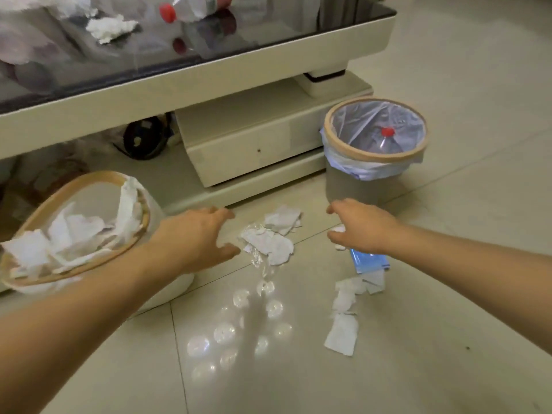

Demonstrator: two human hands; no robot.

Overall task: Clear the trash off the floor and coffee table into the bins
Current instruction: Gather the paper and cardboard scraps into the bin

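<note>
Torn white paper scraps (273, 242) lie on my floor (418, 369) between a white bin (167, 289) full of paper and a grey bin (352, 189) holding a bottle (385, 141).

- Home living room, by the look of it.
- Low cream coffee table (209, 82) with dark glass surface at 11 o'clock.
- Pale glossy floor tiles (448, 294) throughout.
- Small lined household bins at 9 o'clock (89, 234) and 1 o'clock (352, 186).

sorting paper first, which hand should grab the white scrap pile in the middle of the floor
Left. The left hand is open, its fingertips right beside the scrap pile, with the paper-filled bin next to that arm. The right hand hovers over a blue item.
</note>
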